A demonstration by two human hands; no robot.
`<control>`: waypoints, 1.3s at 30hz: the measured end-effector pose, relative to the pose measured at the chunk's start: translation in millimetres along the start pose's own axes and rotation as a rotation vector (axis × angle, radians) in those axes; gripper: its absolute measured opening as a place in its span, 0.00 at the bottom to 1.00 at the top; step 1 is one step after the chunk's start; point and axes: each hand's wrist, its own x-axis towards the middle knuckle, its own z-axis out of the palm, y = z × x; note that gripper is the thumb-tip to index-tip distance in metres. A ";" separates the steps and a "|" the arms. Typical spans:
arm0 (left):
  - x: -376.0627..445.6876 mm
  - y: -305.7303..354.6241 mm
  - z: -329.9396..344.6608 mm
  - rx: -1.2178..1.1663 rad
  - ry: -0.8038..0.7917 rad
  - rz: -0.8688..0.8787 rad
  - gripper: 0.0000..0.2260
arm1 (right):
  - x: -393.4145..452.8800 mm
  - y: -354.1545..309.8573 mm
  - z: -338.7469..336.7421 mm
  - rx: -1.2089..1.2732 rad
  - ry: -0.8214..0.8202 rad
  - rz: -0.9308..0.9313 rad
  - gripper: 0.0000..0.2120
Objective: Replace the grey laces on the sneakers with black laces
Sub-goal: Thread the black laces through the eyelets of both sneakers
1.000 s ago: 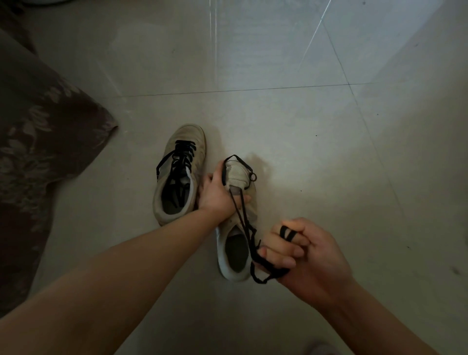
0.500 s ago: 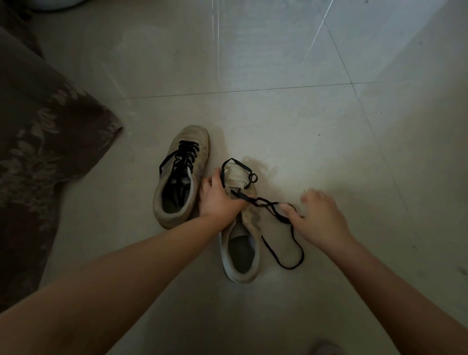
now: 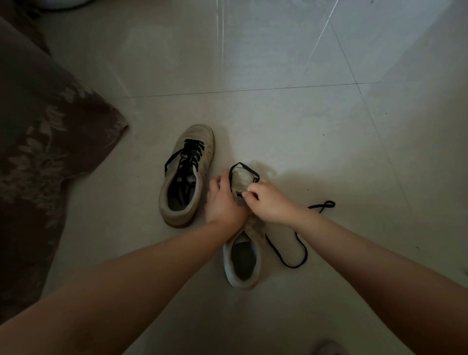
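The left hand (image 3: 224, 200) is gripping the right sneaker (image 3: 244, 243) on the floor (image 3: 329, 142); the right hand (image 3: 269, 202) is pinching the black lace (image 3: 291, 263) at its eyelets.

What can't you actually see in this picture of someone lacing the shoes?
- Eyelets of the right sneaker: hidden in the head view under the left hand and right hand.
- The right hand's grip on the black lace: fingertips too small and dim to tell.
- White thing at the top edge: cut off.
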 end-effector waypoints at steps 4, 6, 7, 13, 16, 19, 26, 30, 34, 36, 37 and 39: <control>-2.3 6.0 5.5 0.012 -0.017 0.068 0.34 | -23.7 -1.3 -4.8 0.191 0.015 0.000 0.16; 0.3 7.8 6.9 0.017 -0.005 0.078 0.33 | -38.4 -6.2 -5.9 0.245 0.029 -0.043 0.16; 1.9 7.7 6.4 0.011 0.008 0.069 0.32 | -44.4 -7.2 -5.7 0.255 0.038 -0.067 0.16; 7.6 8.5 10.4 -0.015 -0.007 0.131 0.30 | -72.8 -4.3 -10.3 0.341 0.069 -0.158 0.12; 18.6 6.6 10.3 -0.043 0.023 0.070 0.32 | -82.1 -10.1 -6.5 0.426 0.027 -0.239 0.11; 24.7 6.9 6.7 -0.058 0.034 0.075 0.41 | -87.1 -11.9 -9.8 0.462 0.034 -0.255 0.11; 26.7 9.4 10.4 -0.051 0.026 0.104 0.38 | -89.4 -12.0 -13.9 0.405 -0.009 -0.242 0.11; 26.2 12.1 7.1 -0.004 -0.014 0.091 0.40 | -86.2 -11.2 -22.2 0.495 -0.022 -0.064 0.15; 26.4 8.3 3.4 -0.009 -0.017 0.104 0.40 | -94.6 -12.2 -26.8 0.465 0.046 -0.110 0.16; 24.3 10.5 7.7 0.001 -0.065 0.147 0.38 | -97.4 -13.4 -28.2 0.478 0.023 -0.158 0.16; 22.0 13.6 10.1 -0.002 -0.092 0.151 0.37 | -97.9 -13.5 -30.4 0.541 0.029 -0.133 0.16; 17.6 18.7 12.0 -0.018 -0.116 0.087 0.37 | -96.3 -10.9 -36.7 0.627 0.073 -0.074 0.18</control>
